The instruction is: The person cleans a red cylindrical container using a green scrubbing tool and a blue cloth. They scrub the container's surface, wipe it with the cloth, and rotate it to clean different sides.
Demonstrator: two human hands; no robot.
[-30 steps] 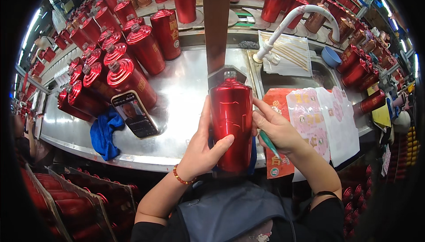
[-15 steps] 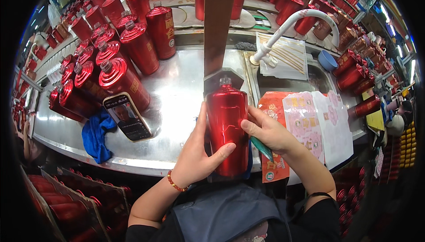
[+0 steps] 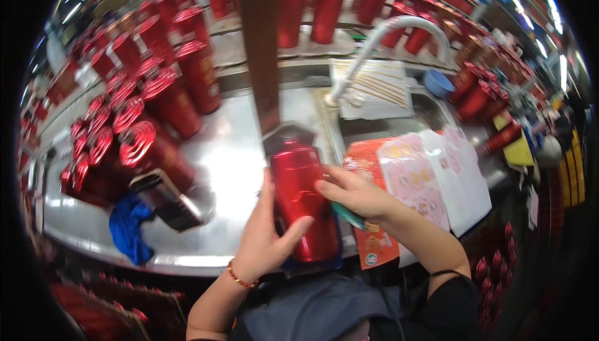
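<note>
Clasping the upright red canister (image 3: 301, 200) at the worktop's (image 3: 237, 166) near edge, left hand (image 3: 265, 241) wraps its side; right hand (image 3: 355, 194) presses opposite, pinching a green marker (image 3: 347, 216).

Whole frame motion-blurred; prints on the paper sheets (image 3: 437, 179) unreadable. Lower part of red bottle (image 3: 302, 200) covered by left hand (image 3: 265, 241), green item under right hand (image 3: 359, 194) mostly hidden, kind unclear. Bottles at far left (image 3: 93, 154) smeared into streaks, count impossible.

One head-worn fisheye looks steeply down, close over a somewhat blurred steel counter (image 3: 240, 172).
</note>
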